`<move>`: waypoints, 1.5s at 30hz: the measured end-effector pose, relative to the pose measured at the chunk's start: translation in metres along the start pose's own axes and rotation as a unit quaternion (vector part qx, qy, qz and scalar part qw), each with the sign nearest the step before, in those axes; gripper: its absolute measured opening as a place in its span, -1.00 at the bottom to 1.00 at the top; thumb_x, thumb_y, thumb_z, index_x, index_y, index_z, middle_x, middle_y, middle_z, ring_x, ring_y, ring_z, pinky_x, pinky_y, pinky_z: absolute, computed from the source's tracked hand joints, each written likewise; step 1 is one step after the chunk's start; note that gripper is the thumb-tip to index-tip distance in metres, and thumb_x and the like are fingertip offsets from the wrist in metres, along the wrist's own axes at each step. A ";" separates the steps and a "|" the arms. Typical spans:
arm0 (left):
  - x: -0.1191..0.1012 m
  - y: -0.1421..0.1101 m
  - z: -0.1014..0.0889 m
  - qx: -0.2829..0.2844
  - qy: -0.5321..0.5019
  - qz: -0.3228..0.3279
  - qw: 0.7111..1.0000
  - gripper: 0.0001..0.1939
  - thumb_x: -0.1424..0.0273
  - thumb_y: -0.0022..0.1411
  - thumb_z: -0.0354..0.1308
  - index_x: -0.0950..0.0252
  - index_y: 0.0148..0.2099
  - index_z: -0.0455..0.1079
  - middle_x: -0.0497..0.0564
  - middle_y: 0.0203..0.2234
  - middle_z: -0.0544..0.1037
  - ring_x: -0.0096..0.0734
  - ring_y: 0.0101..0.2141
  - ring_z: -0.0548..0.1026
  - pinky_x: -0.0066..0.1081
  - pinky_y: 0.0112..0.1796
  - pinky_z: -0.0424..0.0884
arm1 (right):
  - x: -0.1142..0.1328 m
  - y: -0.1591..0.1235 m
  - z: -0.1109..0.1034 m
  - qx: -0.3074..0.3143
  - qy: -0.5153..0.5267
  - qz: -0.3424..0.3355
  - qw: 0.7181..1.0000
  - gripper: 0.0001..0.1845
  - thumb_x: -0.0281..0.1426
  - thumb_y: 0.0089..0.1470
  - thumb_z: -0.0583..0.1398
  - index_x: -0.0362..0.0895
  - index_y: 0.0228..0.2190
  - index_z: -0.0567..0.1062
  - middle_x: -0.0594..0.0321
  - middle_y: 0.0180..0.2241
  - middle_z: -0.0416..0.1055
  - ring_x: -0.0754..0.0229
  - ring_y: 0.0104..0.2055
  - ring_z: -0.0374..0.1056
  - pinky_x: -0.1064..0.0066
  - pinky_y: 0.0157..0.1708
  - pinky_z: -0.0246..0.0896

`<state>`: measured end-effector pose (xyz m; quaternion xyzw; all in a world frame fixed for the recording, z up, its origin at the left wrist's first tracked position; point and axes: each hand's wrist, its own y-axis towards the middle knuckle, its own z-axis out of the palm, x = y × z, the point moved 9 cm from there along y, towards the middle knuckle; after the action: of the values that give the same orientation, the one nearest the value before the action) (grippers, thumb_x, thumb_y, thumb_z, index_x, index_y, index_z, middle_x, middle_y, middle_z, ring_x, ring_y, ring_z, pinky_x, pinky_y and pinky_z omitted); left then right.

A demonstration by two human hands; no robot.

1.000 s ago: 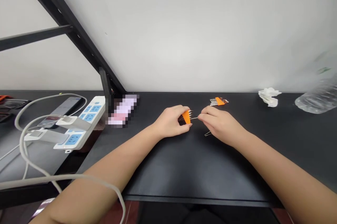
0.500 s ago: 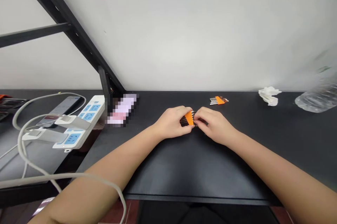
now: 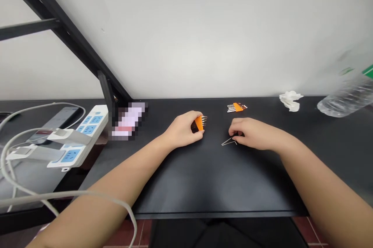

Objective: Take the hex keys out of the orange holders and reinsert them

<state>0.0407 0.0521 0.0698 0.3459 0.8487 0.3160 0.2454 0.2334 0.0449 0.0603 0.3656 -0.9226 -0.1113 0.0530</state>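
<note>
My left hand (image 3: 185,129) is closed around an orange hex key holder (image 3: 199,123), thumb below and fingers above. Several hex keys (image 3: 204,120) stick out of its right side, while my palm partly hides the other side. To the right, just over the black table, my right hand (image 3: 250,133) has its fingertips pinched on a thin L-shaped hex key (image 3: 227,140). A second small hex key (image 3: 230,143) lies beside it, its bent end near my thumb. Farther back rests another orange holder (image 3: 239,107) filled with several hex keys.
At left, a white power strip (image 3: 84,133) carries two plugged chargers, and a white cable (image 3: 96,193) loops across my left forearm. Phones (image 3: 128,122) lie nearby. Crumpled tissue (image 3: 290,100) and a clear plastic bottle (image 3: 344,98) are at the back right, by the wall.
My right hand has left the holder and moved right, down to the small hex keys. My left hand still grips the holder, now a little farther left. The view has shifted slightly.
</note>
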 end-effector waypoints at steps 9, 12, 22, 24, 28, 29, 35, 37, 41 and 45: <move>-0.002 0.000 0.000 -0.005 0.006 0.007 1.000 -0.70 0.35 0.11 0.26 0.19 -0.07 0.42 -0.08 -0.28 0.54 -0.38 -0.32 0.49 -0.38 -0.26 0.40 | 0.013 0.012 0.007 -0.026 -0.062 0.032 0.997 -0.83 -0.57 0.00 0.18 -0.10 -0.51 0.32 0.25 -0.39 0.37 0.26 -0.46 0.22 0.41 -0.48 0.04; -0.003 0.000 0.000 -0.007 0.008 0.011 1.000 -0.69 0.34 0.12 0.27 0.19 -0.06 0.42 -0.08 -0.28 0.54 -0.38 -0.31 0.48 -0.38 -0.26 0.39 | 0.024 0.015 -0.001 -0.084 -0.029 0.001 0.996 -0.82 -0.59 0.04 0.14 -0.09 -0.48 0.28 0.31 -0.44 0.34 0.26 -0.45 0.20 0.42 -0.46 0.03; -0.007 -0.001 0.000 -0.009 0.009 0.024 1.000 -0.65 0.32 0.13 0.28 0.20 -0.02 0.41 -0.08 -0.29 0.53 -0.42 -0.36 0.46 -0.41 -0.30 0.39 | 0.047 0.018 -0.008 -0.200 0.002 -0.109 0.974 -0.85 -0.55 0.22 0.12 -0.12 -0.38 0.39 0.28 -0.38 0.34 0.28 -0.40 0.23 0.42 -0.35 0.12; -0.007 -0.001 0.000 -0.010 0.008 0.024 1.000 -0.64 0.32 0.13 0.28 0.20 0.00 0.42 -0.07 -0.29 0.53 -0.42 -0.37 0.46 -0.40 -0.30 0.39 | 0.047 0.019 -0.007 -0.201 0.003 -0.109 0.973 -0.85 -0.55 0.23 0.12 -0.12 -0.37 0.40 0.28 -0.37 0.35 0.28 -0.39 0.25 0.42 -0.35 0.13; -0.008 -0.001 0.000 -0.007 0.009 0.021 1.000 -0.67 0.32 0.14 0.27 0.19 -0.03 0.42 -0.08 -0.31 0.53 -0.43 -0.38 0.45 -0.40 -0.32 0.38 | 0.048 0.020 -0.006 -0.198 -0.004 -0.107 0.974 -0.85 -0.53 0.26 0.12 -0.12 -0.36 0.41 0.28 -0.37 0.34 0.27 -0.40 0.24 0.42 -0.37 0.13; -0.008 -0.001 0.000 -0.005 0.010 0.022 1.000 -0.67 0.31 0.14 0.27 0.19 -0.03 0.42 -0.08 -0.32 0.52 -0.42 -0.38 0.45 -0.40 -0.32 0.38 | 0.049 0.020 -0.006 -0.197 -0.008 -0.108 0.974 -0.85 -0.53 0.27 0.12 -0.13 -0.35 0.42 0.27 -0.37 0.34 0.27 -0.40 0.25 0.42 -0.36 0.14; -0.010 -0.001 0.000 -0.003 0.024 0.036 0.999 -0.64 0.30 0.14 0.28 0.21 0.01 0.43 -0.06 -0.32 0.53 -0.39 -0.36 0.47 -0.40 -0.30 0.40 | 0.054 0.015 -0.005 -0.210 -0.072 -0.123 0.967 -0.81 -0.51 0.33 0.09 -0.13 -0.22 0.51 0.17 -0.28 0.40 0.22 -0.34 0.31 0.40 -0.34 0.17; -0.010 -0.002 0.002 0.002 0.024 0.041 0.999 -0.63 0.29 0.15 0.28 0.21 0.01 0.44 -0.06 -0.31 0.54 -0.39 -0.35 0.47 -0.39 -0.29 0.41 | 0.057 0.013 -0.006 -0.221 -0.092 -0.128 0.963 -0.77 -0.54 0.33 0.07 -0.13 -0.22 0.53 0.14 -0.25 0.40 0.23 -0.36 0.30 0.40 -0.36 0.16; -0.012 -0.002 0.006 0.015 0.018 0.051 0.998 -0.64 0.28 0.15 0.28 0.19 0.01 0.45 -0.07 -0.31 0.56 -0.37 -0.32 0.49 -0.38 -0.26 0.42 | 0.062 0.014 -0.005 -0.238 -0.071 -0.148 0.957 -0.75 -0.54 0.33 0.07 -0.12 -0.23 0.54 0.15 -0.24 0.40 0.25 -0.37 0.30 0.41 -0.37 0.20; -0.016 -0.001 0.006 0.008 0.012 0.059 0.998 -0.67 0.31 0.14 0.27 0.19 -0.02 0.45 -0.08 -0.31 0.56 -0.39 -0.33 0.49 -0.39 -0.24 0.41 | 0.069 0.019 -0.004 -0.248 0.017 -0.178 0.952 -0.80 -0.53 0.31 0.10 -0.12 -0.23 0.53 0.14 -0.22 0.43 0.20 -0.25 0.37 0.38 -0.25 0.31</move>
<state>0.0547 0.0414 0.0677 0.3937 0.8321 0.3270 0.2137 0.1714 0.0105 0.0700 0.5011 -0.7848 -0.3380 0.1373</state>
